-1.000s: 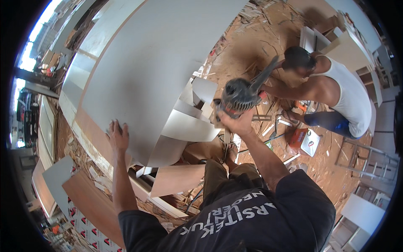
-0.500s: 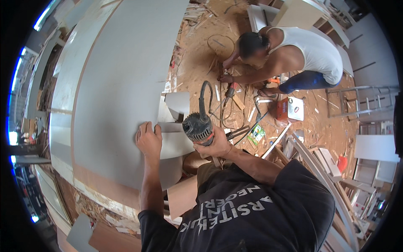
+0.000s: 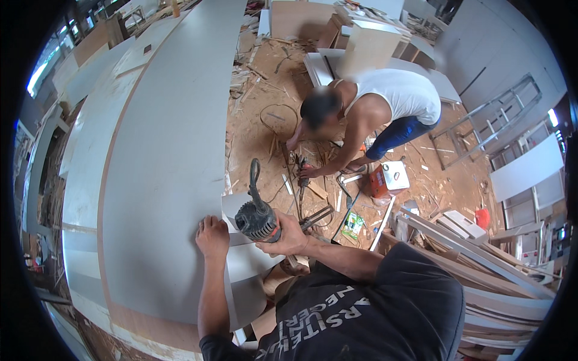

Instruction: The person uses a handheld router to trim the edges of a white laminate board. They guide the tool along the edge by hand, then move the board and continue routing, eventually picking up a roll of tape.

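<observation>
My right hand (image 3: 284, 234) is wrapped round the body of a black trim router (image 3: 259, 221), held upright at the panel's right edge. Its cord loops up from the top; its base and bit are hidden. My left hand (image 3: 212, 236) rests on the large grey panel (image 3: 159, 156) close to that same edge, fingers bent a little and pressing on the surface. Light curved board pieces (image 3: 247, 260) show just below the router, beside the panel edge.
To the right a co-worker in a white top (image 3: 397, 96) bends over a red-and-black power tool (image 3: 305, 170) on the littered floor. Nearby stand an orange-and-white can (image 3: 388, 179) and a metal ladder (image 3: 487, 126). Stacked boards (image 3: 481, 265) lie at my right; cables cross the floor.
The view has tilted and shifted, so the scene sits differently. My right hand still grips the router at the panel edge. The co-worker's hands have moved apart, one on the power tool.
</observation>
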The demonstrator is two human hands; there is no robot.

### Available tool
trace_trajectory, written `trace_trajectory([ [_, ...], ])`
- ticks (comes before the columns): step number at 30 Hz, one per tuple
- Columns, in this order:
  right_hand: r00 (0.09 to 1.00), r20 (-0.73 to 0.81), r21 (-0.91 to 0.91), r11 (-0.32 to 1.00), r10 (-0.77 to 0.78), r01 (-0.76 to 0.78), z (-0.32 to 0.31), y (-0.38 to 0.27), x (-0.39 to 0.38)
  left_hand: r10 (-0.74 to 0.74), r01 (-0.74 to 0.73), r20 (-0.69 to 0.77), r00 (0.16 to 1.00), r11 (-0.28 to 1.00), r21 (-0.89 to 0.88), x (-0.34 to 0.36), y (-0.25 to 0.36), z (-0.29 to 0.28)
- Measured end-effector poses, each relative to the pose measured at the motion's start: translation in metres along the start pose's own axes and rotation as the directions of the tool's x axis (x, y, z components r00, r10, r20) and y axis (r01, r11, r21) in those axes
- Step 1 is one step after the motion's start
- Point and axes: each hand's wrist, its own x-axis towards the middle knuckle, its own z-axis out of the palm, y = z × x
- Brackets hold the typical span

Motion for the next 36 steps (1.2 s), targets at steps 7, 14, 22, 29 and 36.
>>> trace_trajectory([
  [7, 0.995, -0.095, 0.148, 0.989, -0.011, 0.025, 0.019, -0.007, 0.037, -0.004, -0.011, -0.266, 0.964, 0.999, -0.053, 0.055, -0.042, -0.012],
  [14, 0.976, -0.213, -0.017, 0.998, -0.056, 0.053, 0.034, -0.009, 0.074, -0.504, 0.438, -0.273, 0.82, 0.858, -0.269, 0.067, -0.101, 0.026],
  [22, 0.953, -0.302, 0.281, 0.957, 0.013, 0.076, 0.05, 0.01, 0.121, -0.546, 0.541, -0.162, 0.822, 0.837, -0.081, 0.1, -0.09, 0.016],
  [29, 0.958, -0.284, 0.226, 0.97, -0.025, 0.092, 0.073, -0.006, 0.14, -0.524, 0.522, -0.111, 0.844, 0.851, -0.051, 0.108, -0.1, 0.017],
  [36, 0.989, -0.091, 0.302, 0.943, -0.114, 0.136, 0.1, 0.049, 0.097, -0.486, 0.482, -0.174, 0.856, 0.873, -0.068, 0.105, -0.1, 0.024],
])
